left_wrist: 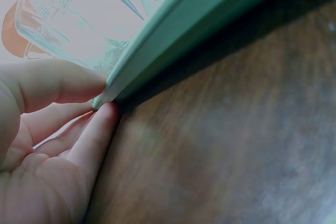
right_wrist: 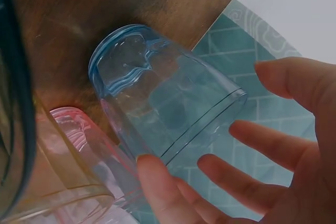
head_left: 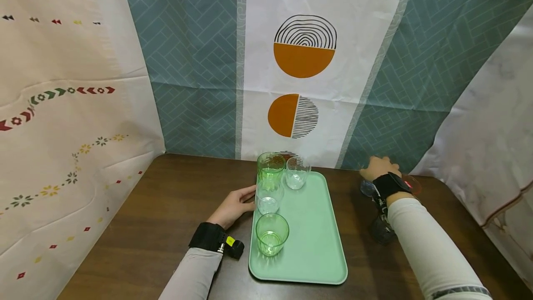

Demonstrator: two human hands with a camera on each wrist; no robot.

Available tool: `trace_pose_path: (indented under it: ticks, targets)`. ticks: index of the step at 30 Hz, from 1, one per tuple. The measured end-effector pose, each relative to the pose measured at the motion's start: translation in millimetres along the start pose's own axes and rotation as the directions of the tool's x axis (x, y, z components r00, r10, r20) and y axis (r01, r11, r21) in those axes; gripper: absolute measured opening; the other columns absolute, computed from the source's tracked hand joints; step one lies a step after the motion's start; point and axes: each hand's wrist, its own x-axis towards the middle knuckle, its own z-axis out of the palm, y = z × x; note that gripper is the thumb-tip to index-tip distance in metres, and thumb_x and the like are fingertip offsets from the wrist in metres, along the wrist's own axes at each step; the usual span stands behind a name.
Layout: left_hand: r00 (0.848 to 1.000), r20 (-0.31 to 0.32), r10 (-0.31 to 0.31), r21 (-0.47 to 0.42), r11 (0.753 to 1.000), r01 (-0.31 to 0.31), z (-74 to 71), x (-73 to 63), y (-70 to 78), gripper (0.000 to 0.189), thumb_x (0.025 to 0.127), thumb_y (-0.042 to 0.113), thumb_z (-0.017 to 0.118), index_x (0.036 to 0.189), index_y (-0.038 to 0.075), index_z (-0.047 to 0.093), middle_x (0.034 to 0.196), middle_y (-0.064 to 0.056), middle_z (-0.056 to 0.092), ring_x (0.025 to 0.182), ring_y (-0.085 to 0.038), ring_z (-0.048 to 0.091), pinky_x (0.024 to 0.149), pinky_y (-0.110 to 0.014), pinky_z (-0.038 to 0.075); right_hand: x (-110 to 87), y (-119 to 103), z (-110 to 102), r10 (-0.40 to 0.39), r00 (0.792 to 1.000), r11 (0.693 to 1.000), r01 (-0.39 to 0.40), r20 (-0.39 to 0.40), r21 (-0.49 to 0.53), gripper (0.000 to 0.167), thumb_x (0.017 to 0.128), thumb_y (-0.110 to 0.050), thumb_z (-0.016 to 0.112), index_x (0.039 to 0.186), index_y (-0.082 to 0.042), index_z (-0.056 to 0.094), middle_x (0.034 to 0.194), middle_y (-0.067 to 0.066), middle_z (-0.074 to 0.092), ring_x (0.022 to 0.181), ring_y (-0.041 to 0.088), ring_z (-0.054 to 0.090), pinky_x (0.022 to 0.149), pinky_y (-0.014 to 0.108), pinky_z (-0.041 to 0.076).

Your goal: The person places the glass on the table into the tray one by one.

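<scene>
My left hand (head_left: 233, 208) is at the left edge of a light green tray (head_left: 312, 235). In the left wrist view its thumb and fingers pinch the tray's rim (left_wrist: 137, 51). Two green glasses (head_left: 272, 235) and two clear glasses (head_left: 268, 199) stand along the tray's left side and far end. Over on the right, my right hand (head_left: 380, 169) reaches above a blue glass (right_wrist: 168, 87). Its fingers spread around the glass's open mouth, with a gap at the thumb; firm contact cannot be made out.
Beside the blue glass stand a pink glass (right_wrist: 86, 135) and a yellowish one (right_wrist: 65, 177). A dark glass (head_left: 381, 230) sits nearer, partly hidden by the right forearm. Patterned cloth (head_left: 200, 82) hangs behind the brown wooden table (head_left: 150, 235) and along both sides.
</scene>
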Motion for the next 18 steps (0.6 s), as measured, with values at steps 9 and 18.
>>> trace_pose_path:
  ticks: [9,18]
  targets:
    - [1.0,-0.001,-0.001,0.011,1.0,0.001,-1.1,1.7,-1.9,0.065,0.097,-0.004,0.062,0.155,-0.005,0.034,0.157,-0.027,0.036,0.146,-0.039,0.034,0.11,-0.041,0.045,-8.7,-3.8,-9.0,-0.013,1.0,1.0,0.013,0.021,-0.027,0.068,0.096,-0.033,0.054,0.142,0.015,0.041,0.137,0.05,0.032,0.118,0.07,0.035,0.09,0.075,0.042]
    - [1.0,0.001,-0.003,0.001,1.0,0.003,-0.8,1.1,-1.2,0.065,0.097,-0.002,0.064,0.155,-0.005,0.034,0.157,-0.027,0.036,0.146,-0.039,0.035,0.11,-0.041,0.045,-9.0,-0.7,-10.2,-0.043,0.998,0.999,0.044,0.041,-0.03,0.068,0.096,-0.032,0.053,0.142,0.016,0.042,0.138,0.049,0.034,0.124,0.067,0.037,0.096,0.075,0.039]
